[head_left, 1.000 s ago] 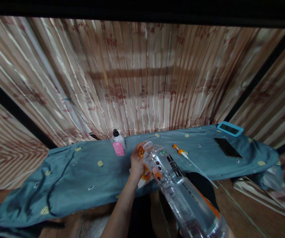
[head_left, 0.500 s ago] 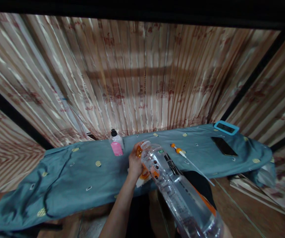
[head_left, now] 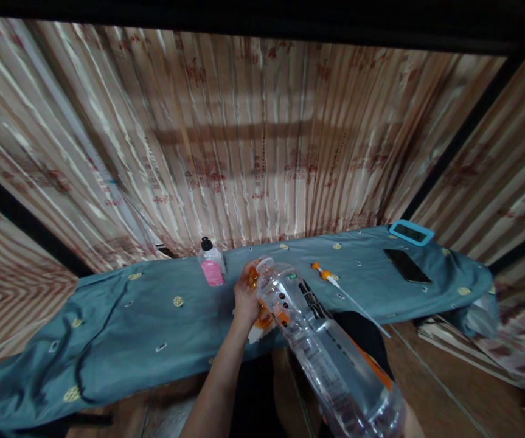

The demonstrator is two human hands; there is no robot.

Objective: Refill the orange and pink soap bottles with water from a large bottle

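- Left hand (head_left: 246,302): fingers closed around translucent orange bottle (head_left: 253,278), above near edge of cloth-covered surface (head_left: 143,316).
- Right hand (head_left: 410,422): holds large clear plastic bottle (head_left: 330,353) near its base; fingers mostly hidden.
- Clear bottle tilted, mouth beside orange bottle; contact cannot be told.
- Orange-and-white pump (head_left: 326,276) with tube lies right of clear bottle's neck.
- Pink-labelled bottle (head_left: 212,267) upright, left of left hand.
- Dark phone (head_left: 407,266) lies near blue-framed device (head_left: 411,232), far right.

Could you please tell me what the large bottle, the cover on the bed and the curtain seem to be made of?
Large bottle: probably thin plastic, clear and glossy, with see-through ribbed walls and highlights.
Cover: woven fabric, perhaps cotton, matte, with soft wrinkles.
Curtain: fabric, likely synthetic, with a slight sheen along its folds.
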